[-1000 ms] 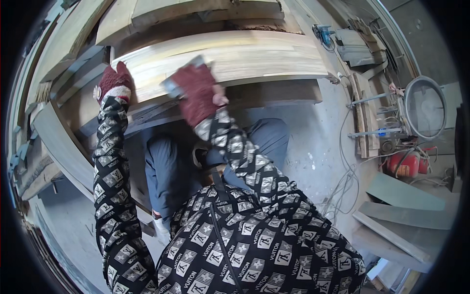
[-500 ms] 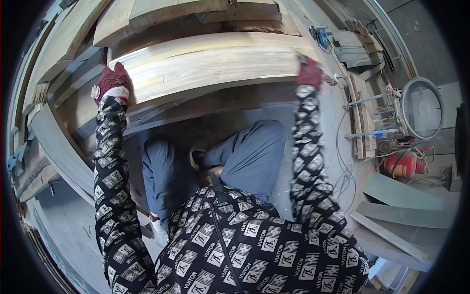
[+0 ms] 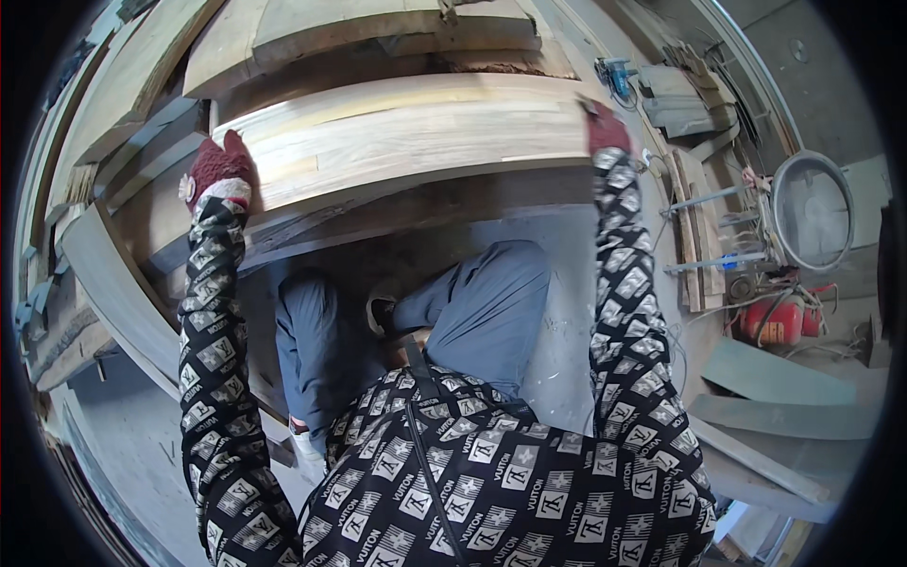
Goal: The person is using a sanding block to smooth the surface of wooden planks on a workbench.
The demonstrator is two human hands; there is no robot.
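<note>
A pale, smooth wooden board (image 3: 416,128) made of glued strips lies crosswise in front of me, with darker timber beneath it. My left hand (image 3: 223,173), in a dark red knitted glove, is closed around its left end, thumb toward the far side. At the opposite end, my right hand (image 3: 606,128), also gloved in dark red, grips the board's right edge. Its fingertips are partly blurred and turned away. Both my arms reach forward in black and white patterned sleeves.
Thick rough planks (image 3: 387,28) lie beyond the board, and more timber (image 3: 113,113) is stacked on the left. To the right are a blue power tool (image 3: 616,76), a round mesh-covered frame (image 3: 814,210), a red tank (image 3: 773,317) and a grey-green panel (image 3: 775,370).
My right hand has shifted right, from over the board's near right corner to its right end. The board has come slightly nearer to me. My left hand has barely moved.
</note>
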